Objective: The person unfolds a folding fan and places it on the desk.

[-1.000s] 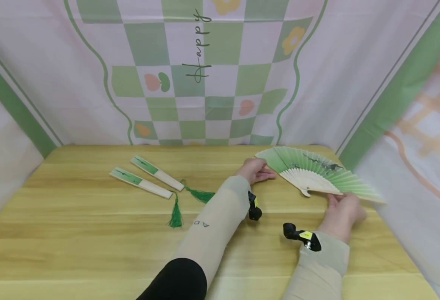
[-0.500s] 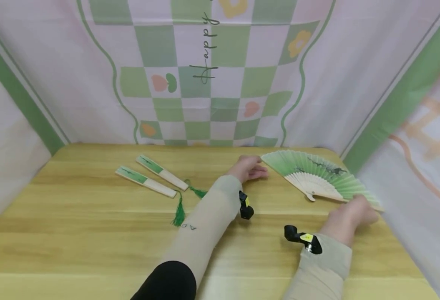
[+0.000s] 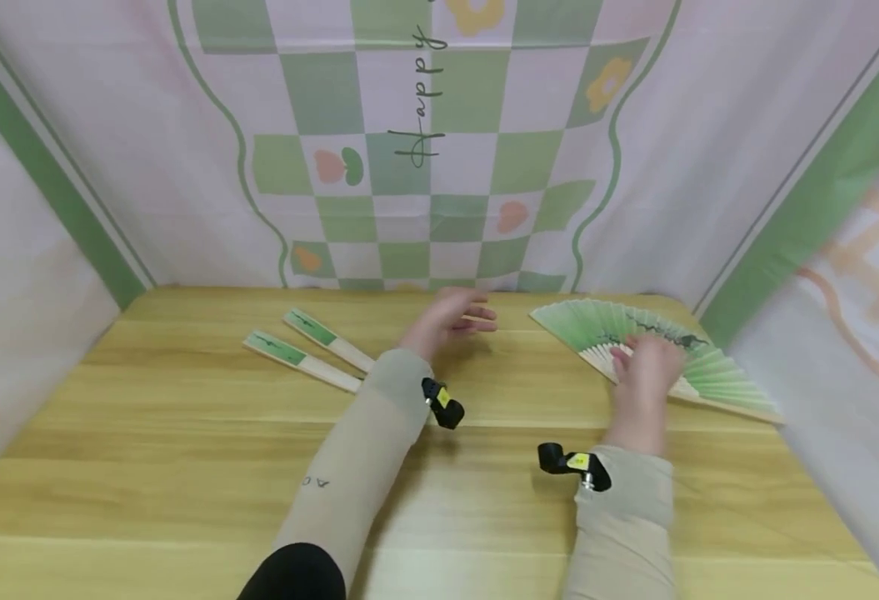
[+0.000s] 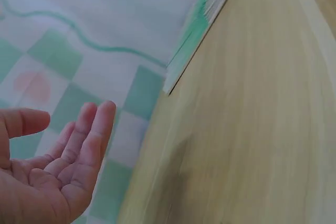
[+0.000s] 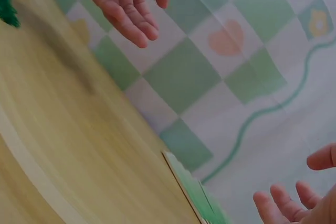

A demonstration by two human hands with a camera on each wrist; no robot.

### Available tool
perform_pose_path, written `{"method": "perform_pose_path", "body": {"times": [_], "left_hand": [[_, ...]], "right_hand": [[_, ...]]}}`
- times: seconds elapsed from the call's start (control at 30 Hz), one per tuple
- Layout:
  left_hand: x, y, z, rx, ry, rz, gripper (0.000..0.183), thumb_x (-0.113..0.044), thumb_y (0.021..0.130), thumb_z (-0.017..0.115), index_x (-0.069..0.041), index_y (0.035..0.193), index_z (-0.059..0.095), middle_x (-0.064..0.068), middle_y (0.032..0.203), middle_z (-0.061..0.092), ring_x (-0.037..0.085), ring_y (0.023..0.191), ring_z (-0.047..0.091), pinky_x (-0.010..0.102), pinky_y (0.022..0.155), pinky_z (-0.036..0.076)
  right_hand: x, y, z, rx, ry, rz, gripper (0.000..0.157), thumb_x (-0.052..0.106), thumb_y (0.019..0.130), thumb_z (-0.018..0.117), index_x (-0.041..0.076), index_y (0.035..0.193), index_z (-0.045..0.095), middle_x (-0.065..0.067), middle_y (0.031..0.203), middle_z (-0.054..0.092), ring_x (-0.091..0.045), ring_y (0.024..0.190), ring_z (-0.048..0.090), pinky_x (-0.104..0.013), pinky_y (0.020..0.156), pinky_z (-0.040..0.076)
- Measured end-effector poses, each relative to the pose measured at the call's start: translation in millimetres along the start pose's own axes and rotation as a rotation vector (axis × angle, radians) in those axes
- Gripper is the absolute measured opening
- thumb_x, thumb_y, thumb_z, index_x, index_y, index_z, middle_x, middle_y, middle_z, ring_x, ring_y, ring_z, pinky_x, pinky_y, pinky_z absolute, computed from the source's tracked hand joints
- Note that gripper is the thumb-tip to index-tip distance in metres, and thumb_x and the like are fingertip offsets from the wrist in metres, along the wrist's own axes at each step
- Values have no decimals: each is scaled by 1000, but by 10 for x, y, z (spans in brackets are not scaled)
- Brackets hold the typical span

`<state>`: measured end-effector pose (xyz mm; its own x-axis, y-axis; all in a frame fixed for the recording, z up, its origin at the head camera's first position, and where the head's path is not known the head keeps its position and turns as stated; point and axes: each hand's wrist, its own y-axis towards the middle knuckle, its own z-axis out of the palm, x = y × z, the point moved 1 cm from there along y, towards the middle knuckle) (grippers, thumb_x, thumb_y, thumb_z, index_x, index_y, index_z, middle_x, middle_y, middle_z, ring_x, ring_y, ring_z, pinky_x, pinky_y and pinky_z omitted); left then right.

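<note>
A spread green folding fan (image 3: pixel 574 321) with pale ribs and a dark branch print lies at the right end of the table. Over its middle hovers my right hand (image 3: pixel 645 367), fingers loosely bent and holding nothing; the right wrist view also shows these fingers (image 5: pixel 273 205) apart from the fan. Left of the fan, my left hand (image 3: pixel 450 321) is raised above the table, palm and fingers (image 4: pixel 97 135) relaxed and bare. Two folded fans (image 3: pixel 274 346) with green and pale outer faces lie side by side at the left, their lower ends partly behind my left forearm.
The wooden table (image 3: pixel 184 483) ends against a checkered curtain (image 3: pixel 469 92) at the back, with cloth at both sides. A green tassel (image 5: pixel 6 3) shows at the corner of the right wrist view.
Both hands have come away from the spread fan's edges. My left hand has moved left toward the folded fans; my right has shifted from the fan's right end to over its middle.
</note>
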<state>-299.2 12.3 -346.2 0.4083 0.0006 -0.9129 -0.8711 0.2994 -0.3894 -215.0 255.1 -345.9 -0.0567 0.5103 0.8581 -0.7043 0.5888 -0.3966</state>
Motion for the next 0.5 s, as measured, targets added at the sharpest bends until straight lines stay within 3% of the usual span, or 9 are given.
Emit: {"method": "perform_pose_path", "body": {"times": [0.13, 0.23, 0.5], "left_hand": [[47, -142, -316, -37, -92, 3, 42, -20, 105, 47, -6, 144, 47, 20, 136, 60, 32, 124, 61, 13, 61, 50], [92, -293, -552, -91, -159, 26, 39, -20, 105, 46, -8, 142, 50, 19, 137, 60, 31, 124, 62, 10, 61, 51], [179, -597, -1025, -202, -154, 100, 40, -21, 105, 47, -9, 144, 49, 18, 138, 59, 27, 120, 65, 16, 86, 56]], "right_hand": [[-153, -140, 282, 155, -210, -90, 16, 8, 97, 50, 16, 110, 48, 1, 99, 51, -6, 66, 58, -14, 67, 51], [-251, -208, 468, 274, -338, -114, 13, 10, 97, 51, 16, 109, 48, 1, 100, 51, -6, 72, 60, -16, 73, 49], [-415, -377, 935, 521, -625, -175, 45, 13, 97, 49, -3, 139, 42, -6, 111, 57, -3, 75, 62, -22, 82, 52]]}}
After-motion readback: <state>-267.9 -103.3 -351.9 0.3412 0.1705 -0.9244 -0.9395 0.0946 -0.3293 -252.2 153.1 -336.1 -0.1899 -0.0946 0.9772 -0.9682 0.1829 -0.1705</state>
